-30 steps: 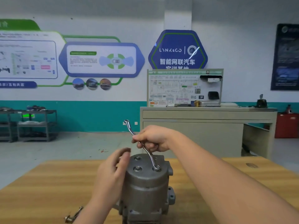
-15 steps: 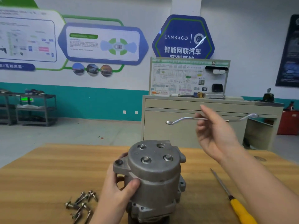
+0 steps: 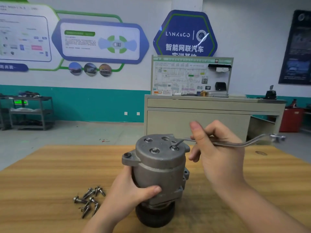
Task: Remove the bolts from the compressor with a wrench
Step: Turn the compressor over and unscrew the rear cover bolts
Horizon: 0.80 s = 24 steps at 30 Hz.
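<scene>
Now that the wrench (image 3: 225,143) has dropped from mid-air onto the right-front bolt (image 3: 174,147), loosening can start. Right hand (image 3: 217,148) fingers pinch its shank; left hand (image 3: 133,190) wraps the compressor (image 3: 159,165), upright on the table (image 3: 50,174) beside removed bolts (image 3: 89,199).

Wrench (image 3: 235,144) tip blurred (far end)
</scene>
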### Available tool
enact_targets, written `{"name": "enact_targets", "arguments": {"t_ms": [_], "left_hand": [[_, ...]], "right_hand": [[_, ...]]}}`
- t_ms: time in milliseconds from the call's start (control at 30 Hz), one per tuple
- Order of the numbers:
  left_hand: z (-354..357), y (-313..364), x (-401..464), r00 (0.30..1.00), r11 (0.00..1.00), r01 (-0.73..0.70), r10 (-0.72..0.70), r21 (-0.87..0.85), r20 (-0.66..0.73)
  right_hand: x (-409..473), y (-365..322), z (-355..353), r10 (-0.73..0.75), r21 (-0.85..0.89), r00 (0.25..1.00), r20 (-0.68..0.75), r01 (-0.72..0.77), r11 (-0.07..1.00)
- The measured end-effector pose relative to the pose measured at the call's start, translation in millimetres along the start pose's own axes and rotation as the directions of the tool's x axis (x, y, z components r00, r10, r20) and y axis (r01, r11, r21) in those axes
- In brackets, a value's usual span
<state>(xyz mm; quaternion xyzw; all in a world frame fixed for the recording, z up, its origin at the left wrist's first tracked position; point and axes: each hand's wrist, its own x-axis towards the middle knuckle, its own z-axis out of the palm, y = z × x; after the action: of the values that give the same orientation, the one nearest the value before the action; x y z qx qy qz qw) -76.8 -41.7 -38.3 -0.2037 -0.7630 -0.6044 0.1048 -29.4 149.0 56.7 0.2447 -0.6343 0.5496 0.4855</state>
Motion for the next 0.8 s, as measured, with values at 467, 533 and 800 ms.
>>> {"name": "enact_targets", "arguments": {"t_ms": [467,533,800], "left_hand": [[0,5,-1,0.999,0.995,-0.048,0.048,0.088,-0.001],[-1,4,-1,0.999,0.994,-0.05,0.051,0.095,-0.005],[-3,-3,4,0.998,0.997,-0.057,0.056,0.053,0.019]], "right_hand": [[-28,10,7,-0.015,-0.058,0.969,-0.248,0.001,0.998],[-20,23,-1,0.404,0.33,0.866,-0.293,-0.305,0.893],[59,59,-22,0.811,0.133,0.37,0.453,-0.928,0.349]]}}
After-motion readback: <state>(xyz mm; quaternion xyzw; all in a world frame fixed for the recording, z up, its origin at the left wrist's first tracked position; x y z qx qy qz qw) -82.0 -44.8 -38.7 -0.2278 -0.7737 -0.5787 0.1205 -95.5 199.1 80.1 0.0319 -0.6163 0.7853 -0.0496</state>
